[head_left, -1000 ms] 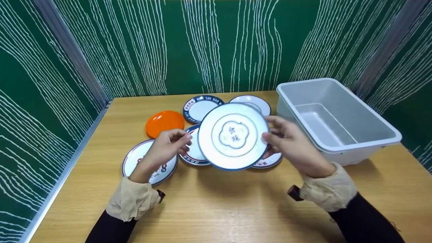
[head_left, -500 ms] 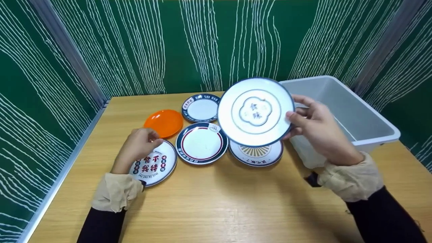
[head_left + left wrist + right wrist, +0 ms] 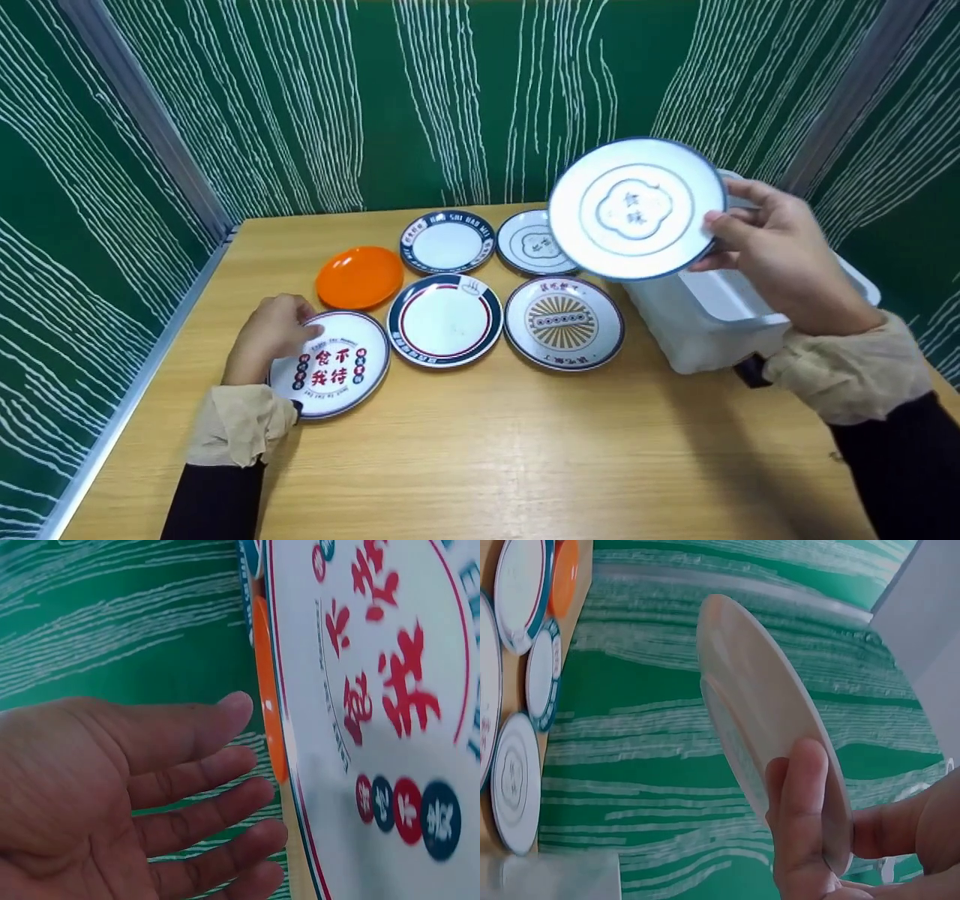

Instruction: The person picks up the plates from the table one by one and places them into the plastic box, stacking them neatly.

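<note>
Currently gripping, with the right hand (image 3: 784, 255), a blue-rimmed white plate (image 3: 637, 210) by its edge, using thumb on the printed face and fingers behind. Held raised and tilted above the table (image 3: 450, 465), partly in front of the gray bin (image 3: 679, 334). Showing, at the left hand (image 3: 270, 334), loosely uncurled fingers, free of any grasp, near the rim of the red-lettered plate (image 3: 330, 371); unable to tell whether touching. Next to that plate: orange plate (image 3: 360, 277) and red-ringed plate (image 3: 445, 322).

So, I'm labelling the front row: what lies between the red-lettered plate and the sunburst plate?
A red-ringed plate, as the head view shows.
</note>
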`<action>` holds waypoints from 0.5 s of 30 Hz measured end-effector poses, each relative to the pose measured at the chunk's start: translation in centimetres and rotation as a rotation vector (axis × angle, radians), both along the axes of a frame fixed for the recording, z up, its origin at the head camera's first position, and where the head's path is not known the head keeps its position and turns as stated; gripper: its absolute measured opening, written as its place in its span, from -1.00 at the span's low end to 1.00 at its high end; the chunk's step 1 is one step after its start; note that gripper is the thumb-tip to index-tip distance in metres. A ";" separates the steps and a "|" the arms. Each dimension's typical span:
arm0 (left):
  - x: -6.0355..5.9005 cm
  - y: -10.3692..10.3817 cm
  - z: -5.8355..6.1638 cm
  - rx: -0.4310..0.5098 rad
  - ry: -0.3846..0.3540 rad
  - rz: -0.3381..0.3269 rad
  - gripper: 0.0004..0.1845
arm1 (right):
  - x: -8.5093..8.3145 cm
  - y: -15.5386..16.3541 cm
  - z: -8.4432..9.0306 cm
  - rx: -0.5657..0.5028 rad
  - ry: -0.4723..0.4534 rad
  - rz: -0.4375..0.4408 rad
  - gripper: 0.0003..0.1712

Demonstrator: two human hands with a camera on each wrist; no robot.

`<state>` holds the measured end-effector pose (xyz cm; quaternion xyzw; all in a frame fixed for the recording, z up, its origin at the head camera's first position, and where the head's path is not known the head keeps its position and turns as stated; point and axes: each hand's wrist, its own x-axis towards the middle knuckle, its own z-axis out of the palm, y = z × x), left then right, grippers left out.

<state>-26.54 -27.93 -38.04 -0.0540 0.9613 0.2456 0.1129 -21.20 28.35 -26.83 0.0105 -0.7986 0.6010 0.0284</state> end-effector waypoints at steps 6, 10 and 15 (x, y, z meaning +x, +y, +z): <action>0.0 -1.5 -0.3 0.031 -0.021 0.089 -0.49 | -1.2 2.7 0.1 -0.144 -0.045 -0.025 -0.24; 0.1 -1.9 -0.4 0.047 -0.037 0.123 -0.48 | -2.3 4.5 0.3 -0.170 -0.076 -0.052 -0.18; 0.0 -2.2 -0.6 0.066 -0.062 0.133 -0.52 | -3.5 6.5 0.1 -0.220 -0.111 -0.102 -0.18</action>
